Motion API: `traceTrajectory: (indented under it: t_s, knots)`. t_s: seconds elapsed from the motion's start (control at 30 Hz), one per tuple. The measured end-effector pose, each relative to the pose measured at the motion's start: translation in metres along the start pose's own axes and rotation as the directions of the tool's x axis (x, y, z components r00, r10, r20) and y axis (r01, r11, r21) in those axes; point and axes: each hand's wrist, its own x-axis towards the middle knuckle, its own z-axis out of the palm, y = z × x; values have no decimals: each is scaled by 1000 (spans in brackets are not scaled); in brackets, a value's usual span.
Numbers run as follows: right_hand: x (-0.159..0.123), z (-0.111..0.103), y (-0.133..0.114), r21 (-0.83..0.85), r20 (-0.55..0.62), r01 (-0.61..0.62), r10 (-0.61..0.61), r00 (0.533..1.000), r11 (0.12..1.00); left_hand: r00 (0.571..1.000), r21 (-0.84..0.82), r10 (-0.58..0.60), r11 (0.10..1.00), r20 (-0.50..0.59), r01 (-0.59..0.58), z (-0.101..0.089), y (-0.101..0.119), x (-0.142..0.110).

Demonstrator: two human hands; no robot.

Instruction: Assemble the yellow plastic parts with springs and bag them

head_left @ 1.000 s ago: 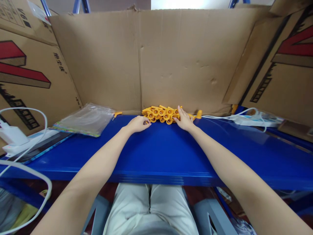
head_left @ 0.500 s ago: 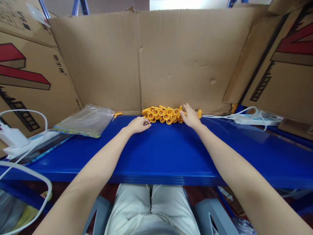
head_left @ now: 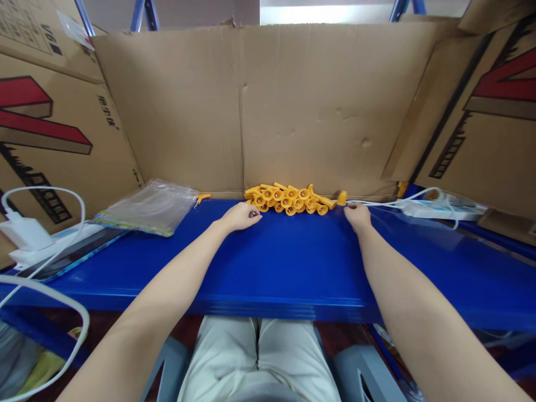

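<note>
Several yellow trumpet-shaped plastic pieces (head_left: 288, 200) lie in a stacked heap against the cardboard, flared open ends toward me. My left hand (head_left: 243, 216) rests at the heap's left end, fingers curled inward; what they hold, if anything, is hidden. To the right of the heap, my right hand (head_left: 359, 216) is closed, its fingertips low by the blue surface. Just beyond those fingertips stands a separate yellow piece (head_left: 342, 197), close to the heap's right end. Whether the right fingers grip anything cannot be made out.
Clear plastic bags (head_left: 146, 206) lie at the left beside a small yellow piece with a screw (head_left: 202, 197). Power strips with white cables stand at left (head_left: 50, 245) and right (head_left: 439, 209). A tall cardboard sheet (head_left: 318, 106) walls off the back of the blue table (head_left: 285, 262).
My right hand has moved right, off the heap's right end, and its fingers have closed. Yellow pieces there are now uncovered. The left hand stays almost in place.
</note>
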Motion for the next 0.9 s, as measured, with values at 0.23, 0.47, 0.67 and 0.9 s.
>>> traceTrajectory:
  t_s: [0.23, 0.47, 0.67, 0.9]
  knots:
    - [7, 8, 1, -51, 50, 25, -22, 999, 998, 999, 25, 5, 1000, 43, -7, 3, 9, -2]
    - [24, 17, -7, -109, 75, -40, 48, 996, 993, 989, 53, -67, 997, 130, 61, 6, 15, -2]
    - [45, 27, -12, -183, 108, -40, 61, 992, 982, 985, 90, -91, 993, 146, 79, 8, 16, -2]
    - [55, 31, -12, -264, 130, -2, 38, 991, 965, 974, 178, -119, 980, 191, 85, 4, 19, -1]
